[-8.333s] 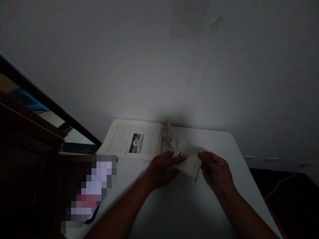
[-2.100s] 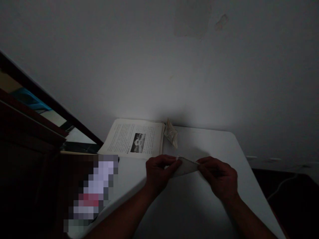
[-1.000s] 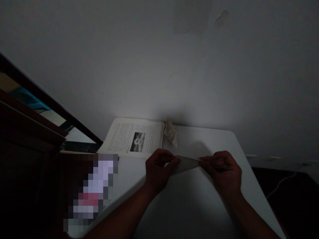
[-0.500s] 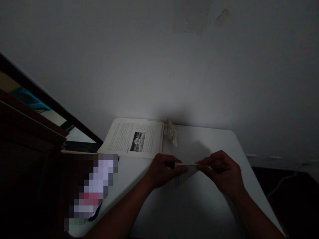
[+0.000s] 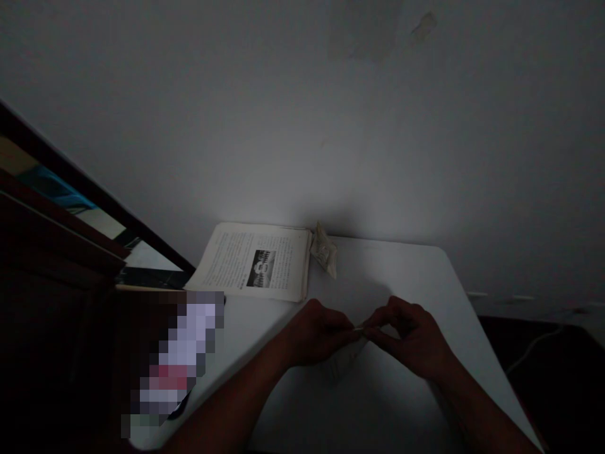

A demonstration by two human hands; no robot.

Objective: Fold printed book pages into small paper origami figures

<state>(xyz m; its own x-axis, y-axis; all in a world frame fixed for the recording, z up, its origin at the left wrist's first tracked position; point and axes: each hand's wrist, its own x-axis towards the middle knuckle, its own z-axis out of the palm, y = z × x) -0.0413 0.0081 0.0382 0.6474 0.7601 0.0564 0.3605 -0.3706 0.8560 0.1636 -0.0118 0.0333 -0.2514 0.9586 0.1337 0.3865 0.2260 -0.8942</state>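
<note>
Between my two hands, over the near half of the white table, is a folded piece of paper (image 5: 347,362) with faint print. My left hand (image 5: 321,332) pinches its upper edge between thumb and fingers. From the other side, my right hand (image 5: 406,334) grips the same edge with thumb and fingertips, close to the left fingertips. The paper hangs below the fingers, and most of its upper part is hidden by them. Beyond the hands stands a folded paper boat (image 5: 324,251), beside the right edge of a stack of printed pages (image 5: 227,258).
The white table (image 5: 401,265) backs onto a grey wall (image 5: 283,126). Along its left edge lies a phone-like object (image 5: 182,353) with a blurred-out screen. Dark wooden furniture (image 5: 47,252) is at the left. A pale cable (image 5: 534,350) runs at the right.
My hands have come closer together and slightly lower, their fingertips now almost meeting. The paper between them has tilted, showing more of its face below. The pages and paper boat stay put.
</note>
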